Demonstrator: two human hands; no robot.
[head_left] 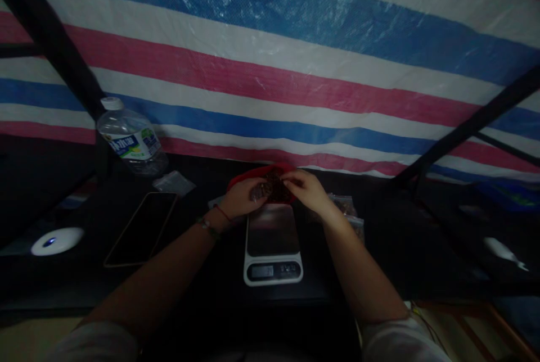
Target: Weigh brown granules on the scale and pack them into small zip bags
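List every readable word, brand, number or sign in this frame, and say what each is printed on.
Water bottle label: blue band with white lettering, too blurred to read.
Kitchen scale display: a pale screen, no digits legible; the markings beside it are too small to read.
Phone: dark screen, no text.
Small clear bags beside the right hand: no readable print.
Nothing in this frame can be quoted with confidence.

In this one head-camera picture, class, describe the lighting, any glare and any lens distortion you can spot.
Head view: dim overall, so the dark table swallows detail; the striped tarp is brightest, with glare patches near its top; the left hand and right hand over the red bowl look soft and murky; wide-angle distortion bends the stripes and the black poles.
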